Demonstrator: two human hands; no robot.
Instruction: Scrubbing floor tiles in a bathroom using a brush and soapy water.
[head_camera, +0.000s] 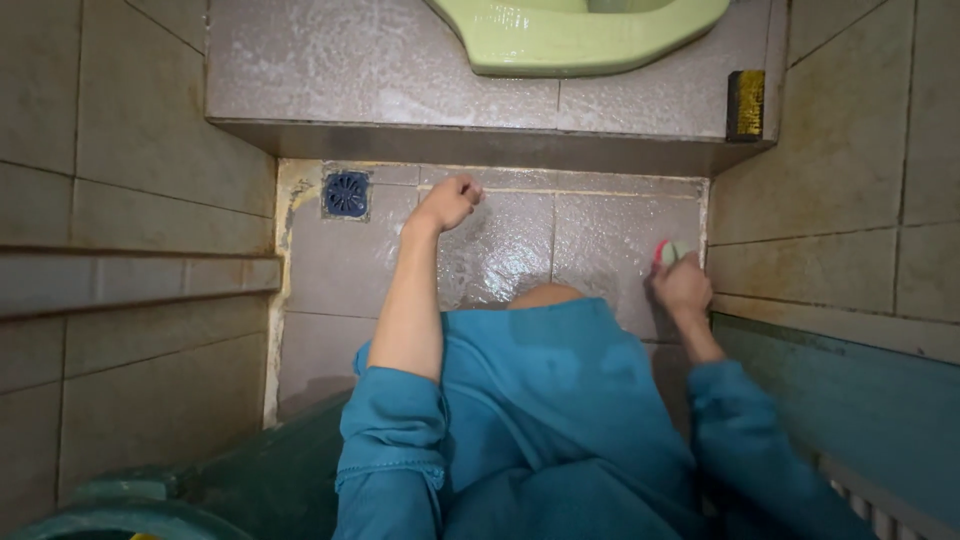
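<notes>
I look down at a wet tiled bathroom floor (520, 250). My left hand (447, 203) is stretched forward with its fingers curled into a fist, resting on the wet tile near the middle of the floor; nothing shows in it. My right hand (682, 285) is closed around a small scrubbing brush (668, 252) with pink and pale green parts, pressed against the floor beside the right wall. Teal sleeves cover both arms, the left one pushed up to the elbow.
A raised tiled step (380, 80) at the far side holds a pale green squat toilet pan (580, 35). A blue floor drain (346, 194) sits at the floor's far left corner. A dark yellow-edged sponge (745, 104) lies on the step. A green bucket rim (120, 505) is near left.
</notes>
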